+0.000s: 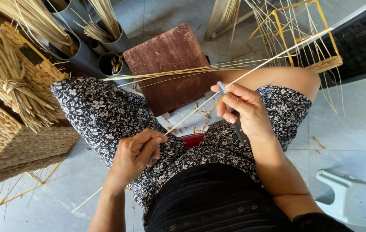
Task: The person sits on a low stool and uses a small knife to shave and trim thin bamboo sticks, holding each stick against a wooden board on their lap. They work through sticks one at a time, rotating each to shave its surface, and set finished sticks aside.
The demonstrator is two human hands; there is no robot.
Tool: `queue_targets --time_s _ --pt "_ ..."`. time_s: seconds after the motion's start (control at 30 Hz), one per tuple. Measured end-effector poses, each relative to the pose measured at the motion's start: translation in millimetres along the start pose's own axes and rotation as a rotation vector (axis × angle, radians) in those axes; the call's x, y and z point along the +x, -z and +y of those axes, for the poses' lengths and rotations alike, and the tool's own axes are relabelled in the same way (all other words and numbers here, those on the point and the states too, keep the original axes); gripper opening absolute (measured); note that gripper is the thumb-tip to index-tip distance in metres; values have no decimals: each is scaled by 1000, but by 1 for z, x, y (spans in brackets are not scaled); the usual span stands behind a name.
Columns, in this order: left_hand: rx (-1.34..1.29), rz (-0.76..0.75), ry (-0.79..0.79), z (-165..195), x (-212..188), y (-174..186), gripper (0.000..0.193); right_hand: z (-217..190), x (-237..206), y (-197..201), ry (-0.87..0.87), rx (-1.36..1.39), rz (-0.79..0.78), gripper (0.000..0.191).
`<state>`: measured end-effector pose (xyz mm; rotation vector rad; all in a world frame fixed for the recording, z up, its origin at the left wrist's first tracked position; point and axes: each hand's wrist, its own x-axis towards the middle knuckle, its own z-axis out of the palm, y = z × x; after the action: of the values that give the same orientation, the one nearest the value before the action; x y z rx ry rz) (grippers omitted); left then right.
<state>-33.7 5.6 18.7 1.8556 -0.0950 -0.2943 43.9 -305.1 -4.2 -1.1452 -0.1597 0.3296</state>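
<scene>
A basket-weaving workshop on a tiled floor [355, 129] is shown. Finished woven baskets [15, 141] are stacked at one side. Bundled straw [11, 86] and grey tubes [84, 51] stocked with reeds are seen, with a yellow wire frame [303, 34] partly woven and a wooden board [170, 64].

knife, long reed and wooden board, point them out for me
knife [222, 89], head view, on the blade tip above the right hand's fingers
long reed [277, 55], head view, mid-length beyond the knife
wooden board [166, 60], head view, bare centre of its top

A pale tiled floor [355, 129] carries a woven basket [15, 141], grey tubes [84, 56], a brown board [170, 64] and straw scraps [200, 111].
</scene>
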Motion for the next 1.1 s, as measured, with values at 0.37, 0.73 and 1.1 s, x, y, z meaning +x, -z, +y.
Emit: queue_targets --time_s 0.37,0.73,1.1 --pt "78 17 30 1 -6 7 15 1 -1 9 34 -13 24 30" --pt "117 30 61 -6 -20 22 15 -8 -4 29 53 -1 119 31" --pt "174 37 120 -26 -34 39 15 -25 -7 59 131 -23 253 30"
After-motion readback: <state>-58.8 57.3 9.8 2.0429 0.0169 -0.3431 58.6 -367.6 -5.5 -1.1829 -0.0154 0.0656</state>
